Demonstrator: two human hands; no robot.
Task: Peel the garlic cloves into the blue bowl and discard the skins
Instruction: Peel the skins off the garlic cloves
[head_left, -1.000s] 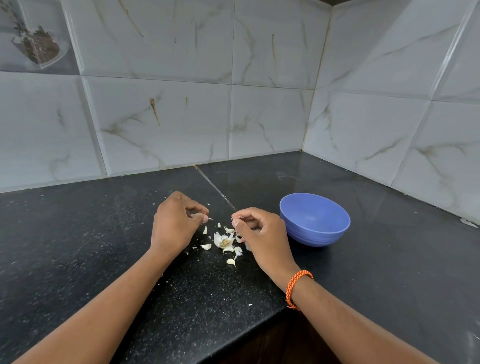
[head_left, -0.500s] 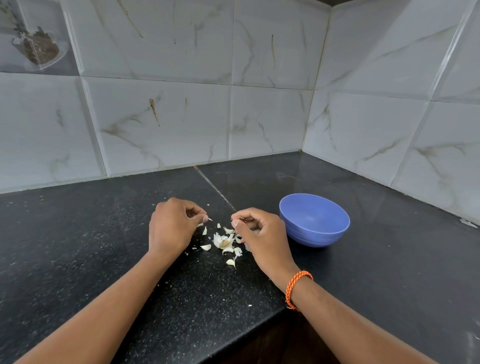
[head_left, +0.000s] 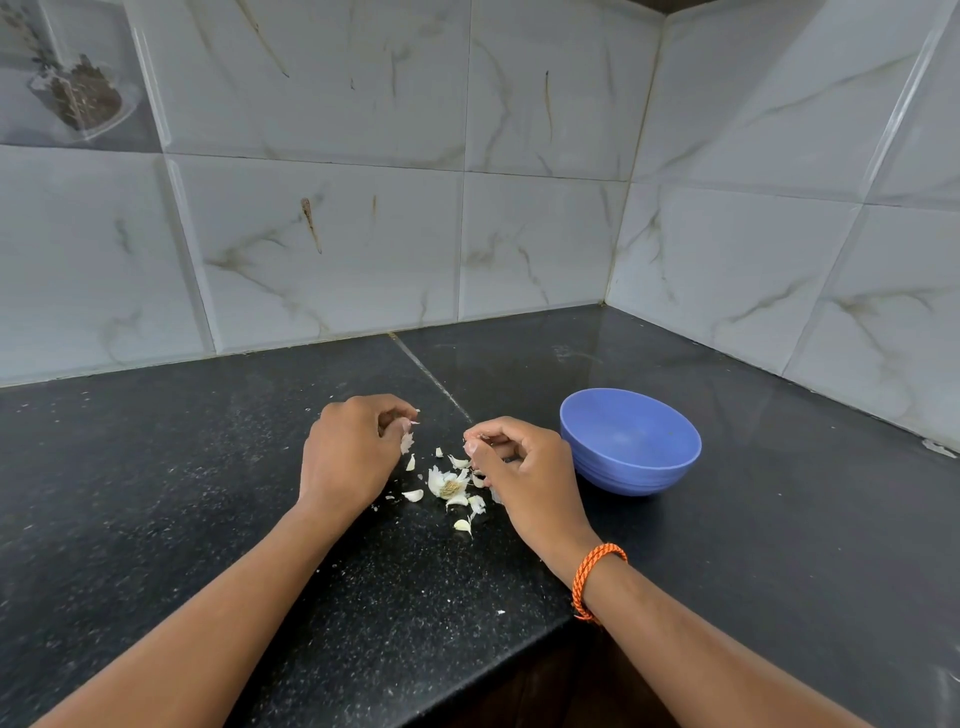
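Not much changed: left hand (head_left: 349, 451) still pinches a skin bit, right hand (head_left: 519, 467) curled, contents unclear. Garlic (head_left: 448, 483) sits between them on the tabletop (head_left: 156, 493); bowl (head_left: 630, 441) looks empty.

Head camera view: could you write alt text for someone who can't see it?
Two bare hands work over a pile of garlic pieces and skins on a black countertop; the left hand pinches a bit of garlic, the right hand is curled. A blue bowl sits right, apparently empty, before marbled wall tiles.

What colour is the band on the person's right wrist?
Orange, a braided cord wristband, seen in the head view.
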